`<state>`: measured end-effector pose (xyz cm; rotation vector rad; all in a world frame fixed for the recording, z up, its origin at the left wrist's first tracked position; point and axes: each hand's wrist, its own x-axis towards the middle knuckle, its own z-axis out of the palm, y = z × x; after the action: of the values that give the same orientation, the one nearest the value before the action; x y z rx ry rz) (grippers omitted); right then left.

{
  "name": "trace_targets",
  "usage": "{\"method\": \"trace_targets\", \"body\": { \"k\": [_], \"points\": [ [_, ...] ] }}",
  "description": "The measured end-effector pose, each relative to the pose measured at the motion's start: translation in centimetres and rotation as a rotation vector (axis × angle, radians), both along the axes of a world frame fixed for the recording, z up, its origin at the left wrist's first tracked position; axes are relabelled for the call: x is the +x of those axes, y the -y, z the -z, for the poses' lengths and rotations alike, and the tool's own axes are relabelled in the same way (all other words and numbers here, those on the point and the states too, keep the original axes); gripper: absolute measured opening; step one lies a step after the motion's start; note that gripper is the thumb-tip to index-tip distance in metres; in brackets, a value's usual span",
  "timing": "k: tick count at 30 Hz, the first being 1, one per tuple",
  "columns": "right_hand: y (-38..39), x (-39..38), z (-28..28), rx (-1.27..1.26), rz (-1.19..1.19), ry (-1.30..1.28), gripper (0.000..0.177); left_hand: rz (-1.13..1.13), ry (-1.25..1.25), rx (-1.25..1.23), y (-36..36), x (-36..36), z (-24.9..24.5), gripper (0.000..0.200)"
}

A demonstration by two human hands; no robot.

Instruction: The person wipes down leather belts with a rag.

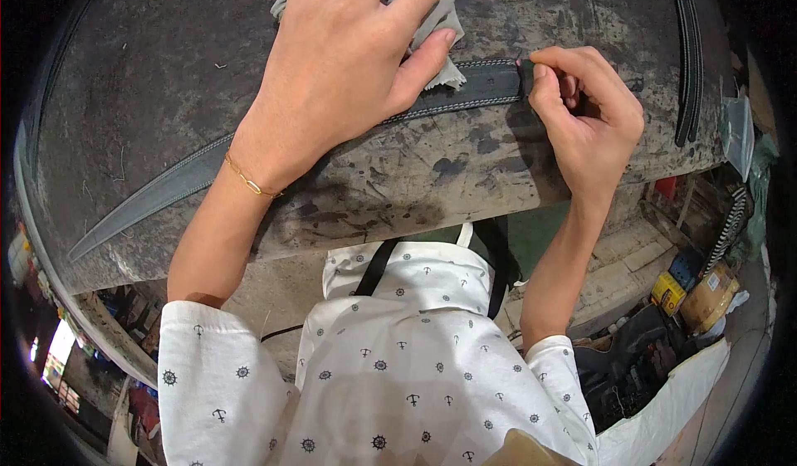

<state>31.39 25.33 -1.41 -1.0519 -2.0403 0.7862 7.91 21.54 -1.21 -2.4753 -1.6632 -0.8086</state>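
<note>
A dark strap [490, 82] with pale stitching along its edges lies across the stained worktable, its pointed end toward the lower left. My left hand [349, 51] is spread over a grey cloth [448, 39], pressing it onto the strap. Thumb and index finger of my right hand [585, 105] are pinched together at the strap's squared right end, where a small pink spot shows. What, if anything, is between those fingertips is too small to make out.
More dark stitched straps [687, 59] lie at the right of the stained table [374, 188]. A clear plastic bag [737, 138] hangs at its right edge. Below on the right are a yellow box [667, 292], a cardboard box [710, 298] and a black bag [618, 366].
</note>
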Motion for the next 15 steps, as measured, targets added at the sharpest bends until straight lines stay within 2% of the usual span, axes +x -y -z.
{"method": "trace_targets", "body": {
  "k": [11,15],
  "points": [
    [-0.1,-0.4,-0.1,0.024,0.03,-0.034,0.01,-0.006,-0.053,-0.075,0.1,0.2,-1.1,0.04],
    [-0.2,-0.3,0.0,0.045,0.021,-0.029,0.01,0.005,-0.004,-0.006,0.0,0.1,-0.4,0.04]
  ]
}}
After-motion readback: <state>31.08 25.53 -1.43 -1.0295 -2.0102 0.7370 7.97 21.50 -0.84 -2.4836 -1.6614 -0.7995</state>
